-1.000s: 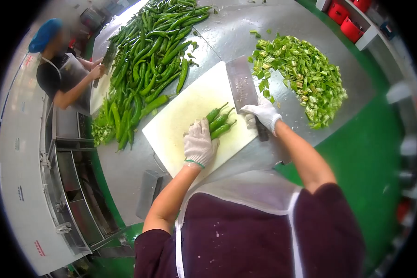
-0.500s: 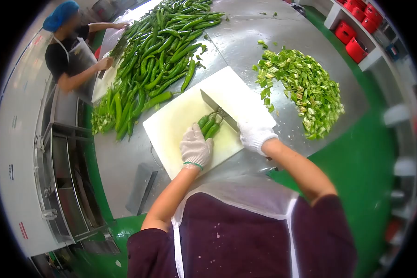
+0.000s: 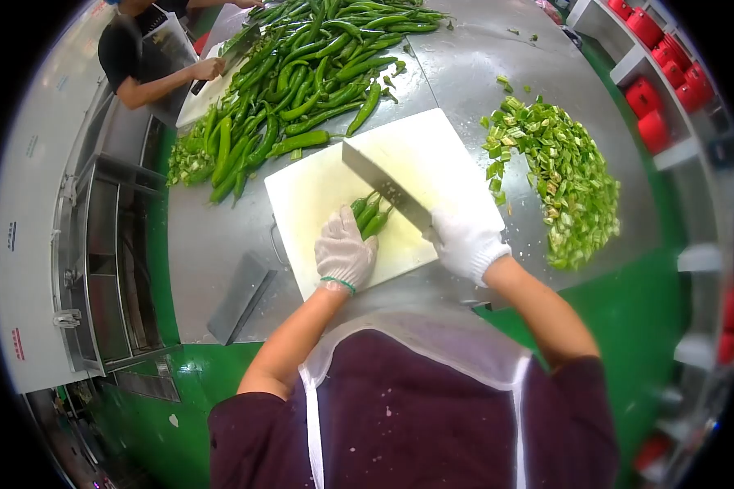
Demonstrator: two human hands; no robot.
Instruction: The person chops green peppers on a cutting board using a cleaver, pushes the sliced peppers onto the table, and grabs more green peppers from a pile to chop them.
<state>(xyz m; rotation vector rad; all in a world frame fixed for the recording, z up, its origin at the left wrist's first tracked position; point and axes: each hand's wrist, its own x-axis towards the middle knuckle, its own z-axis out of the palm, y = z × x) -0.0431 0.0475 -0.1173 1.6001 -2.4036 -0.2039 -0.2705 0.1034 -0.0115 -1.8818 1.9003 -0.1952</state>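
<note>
My left hand (image 3: 345,248), in a white knit glove with a green cuff edge, presses a small bunch of green chili peppers (image 3: 373,218) on the white cutting board (image 3: 302,194). Its fingers are closed over the near ends; the stem ends point away. My right hand (image 3: 466,244), also gloved, is wrapped round the handle of a broad kitchen knife (image 3: 386,186), and the handle is mostly hidden. The blade slants just beyond the stem ends with its flat side showing. Whether it touches the board I cannot tell.
Whole green chili peppers (image 3: 318,73) are heaped beyond the board. Chopped pepper pieces (image 3: 567,183) lie to the right on the steel table (image 3: 457,61). A grey metal piece (image 3: 240,297) rests at the near left edge. Another person (image 3: 151,57) holds a knife at far left.
The view has shifted, so the table sits differently in frame. My right hand has drawn the knife slightly away from the stem ends, and more blade face shows. My left hand keeps the peppers.
</note>
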